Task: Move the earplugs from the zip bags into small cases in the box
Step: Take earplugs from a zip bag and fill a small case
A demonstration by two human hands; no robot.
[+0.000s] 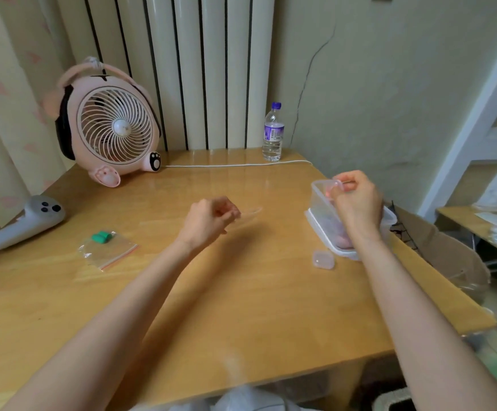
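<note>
My left hand (208,221) hovers over the table's middle, fingers pinched on an empty clear zip bag (250,214) that sticks out to the right, blurred. My right hand (358,201) is over the clear plastic box (319,200) at the right, pinching a small clear case (337,185) near the box's rim. The box stands on its white lid; pinkish things show through its wall. Another small clear case (323,259) lies on the table just in front of the box. A zip bag (108,250) with green earplugs (102,237) lies at the left.
A pink fan (114,126) stands at the back left, its white cable (235,165) running along the back edge. A water bottle (273,133) stands at the back. A grey controller (23,223) lies at the far left. A cardboard box (445,253) sits right of the table.
</note>
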